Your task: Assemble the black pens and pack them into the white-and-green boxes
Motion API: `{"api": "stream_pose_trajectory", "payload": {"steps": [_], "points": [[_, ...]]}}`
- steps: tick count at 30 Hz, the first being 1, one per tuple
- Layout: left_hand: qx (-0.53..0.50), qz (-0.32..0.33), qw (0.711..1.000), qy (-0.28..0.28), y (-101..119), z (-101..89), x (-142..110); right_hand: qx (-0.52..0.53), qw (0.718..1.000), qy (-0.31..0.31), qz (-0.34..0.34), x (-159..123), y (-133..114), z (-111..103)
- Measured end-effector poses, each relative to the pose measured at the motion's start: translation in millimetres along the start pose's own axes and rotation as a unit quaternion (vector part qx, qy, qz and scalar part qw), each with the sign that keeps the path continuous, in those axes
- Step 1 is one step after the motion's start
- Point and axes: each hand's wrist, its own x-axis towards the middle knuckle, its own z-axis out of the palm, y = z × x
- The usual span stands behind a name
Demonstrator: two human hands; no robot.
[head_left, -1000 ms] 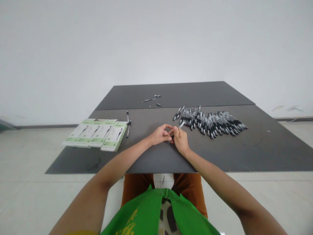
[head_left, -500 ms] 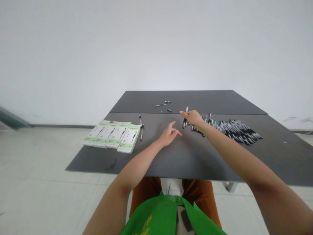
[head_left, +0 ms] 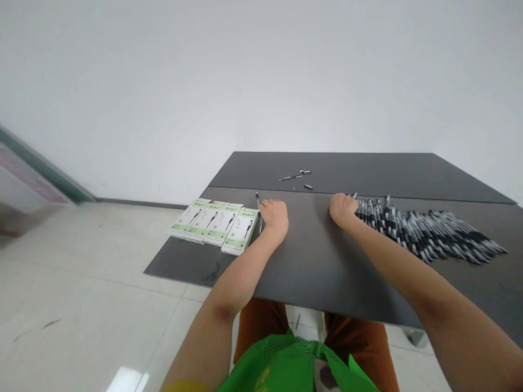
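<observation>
My left hand rests knuckles-up on the dark table, over a loose pen that lies just right of a row of green-and-white pen boxes. Its fingers are hidden behind the back of the hand. My right hand sits at the left end of a long pile of black-and-white pens, touching the nearest ones. Its fingers are hidden too, so I cannot see whether it holds a pen.
A few loose pen parts lie on the far dark board. The table's near edge runs just above my lap. Pale tiled floor lies to the left, and a white wall stands behind the table.
My hands have parted from working one pen together. The right hand carried a pen to the pile's left end. The left hand moved left to the loose pen by the boxes. The view turned left.
</observation>
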Motion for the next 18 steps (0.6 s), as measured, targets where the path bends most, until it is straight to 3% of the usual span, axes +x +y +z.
{"api": "stream_pose_trajectory", "payload": {"steps": [3,6,13,18], "points": [[0.028,-0.078,0.996,-0.041,-4.3,2.4,13.0,0.001,1.000,0.026,0.003,0.0,12.4,-2.1],[0.053,-0.067,0.992,-0.090,-5.5,5.7,15.9,-0.001,0.999,0.041,0.006,-3.0,24.0,-3.9],[0.061,-0.046,0.993,-0.090,-3.6,11.1,13.6,0.006,0.994,0.068,-0.088,-30.8,38.1,-5.1],[0.082,-0.013,0.994,-0.065,-4.8,23.2,7.8,0.054,0.970,0.142,-0.190,-72.4,41.8,-2.7]]}}
